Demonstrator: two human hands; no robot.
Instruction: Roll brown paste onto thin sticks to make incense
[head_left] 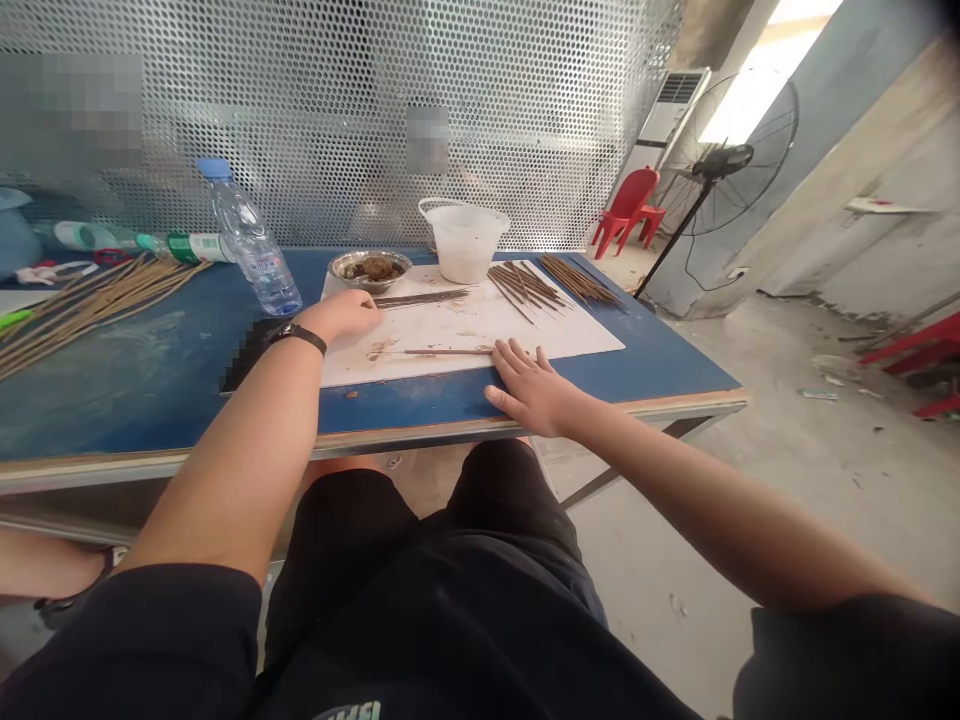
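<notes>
One left hand [337,316], one right hand [534,388], one water bottle [251,240], one steel bowl [370,268] and one white jug [465,242] show.

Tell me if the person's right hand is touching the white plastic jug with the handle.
Apart. The head view shows the right hand resting at the near edge of the white paper sheet, with a plain gap up to the white plastic jug at the sheet's far edge.

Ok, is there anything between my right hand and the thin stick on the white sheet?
Nothing visible stands in the way. The right hand lies flat at the sheet's edge, and its fingers are right at the end of the thin stick on the white sheet.
</notes>
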